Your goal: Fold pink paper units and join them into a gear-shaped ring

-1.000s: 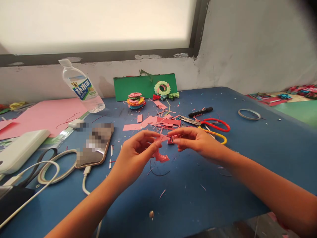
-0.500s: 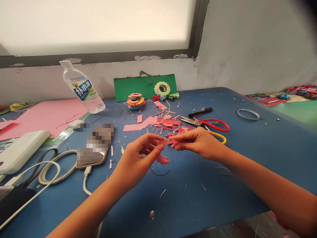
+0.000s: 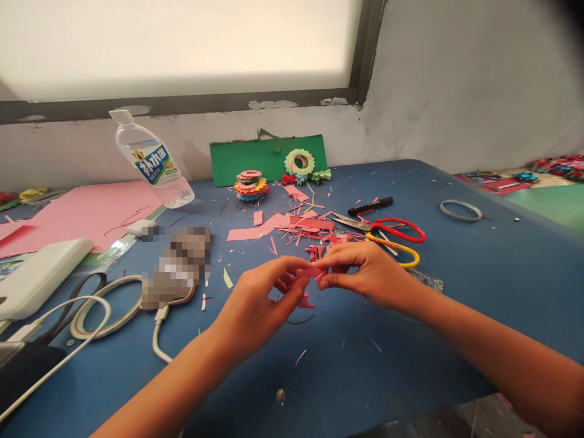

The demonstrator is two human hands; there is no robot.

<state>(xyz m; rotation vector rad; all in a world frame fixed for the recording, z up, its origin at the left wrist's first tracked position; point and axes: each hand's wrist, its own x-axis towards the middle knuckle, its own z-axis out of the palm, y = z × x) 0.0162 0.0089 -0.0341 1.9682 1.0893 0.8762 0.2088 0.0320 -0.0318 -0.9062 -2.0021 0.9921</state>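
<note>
Between my two hands is a small pink paper strip [image 3: 310, 272], pinched at both ends above the blue table. My left hand [image 3: 260, 301] grips its left end between thumb and fingers. At its right end, my right hand [image 3: 360, 271] has thumb and forefinger closed on the paper. A folded pink paper piece [image 3: 306, 301] shows just below my left fingertips; I cannot tell whether it is held or lies on the table. Beyond my hands lie pink paper scraps [image 3: 287, 225]. Red-handled scissors [image 3: 378, 226] and a yellow handle [image 3: 401, 250] are near my right hand.
A tilted water bottle [image 3: 155, 161] stands at the back left. A phone [image 3: 176, 271] with a cable and a white power bank [image 3: 43, 277] lie left. Stacked paper rings [image 3: 250, 187], a green board [image 3: 246, 164], a black marker [image 3: 370, 205] and a tape ring [image 3: 460, 210] sit farther back.
Both hands have dropped slightly toward me and the paper strip has turned between the fingers. More of the yellow handle and a clear object by my right wrist now show.
</note>
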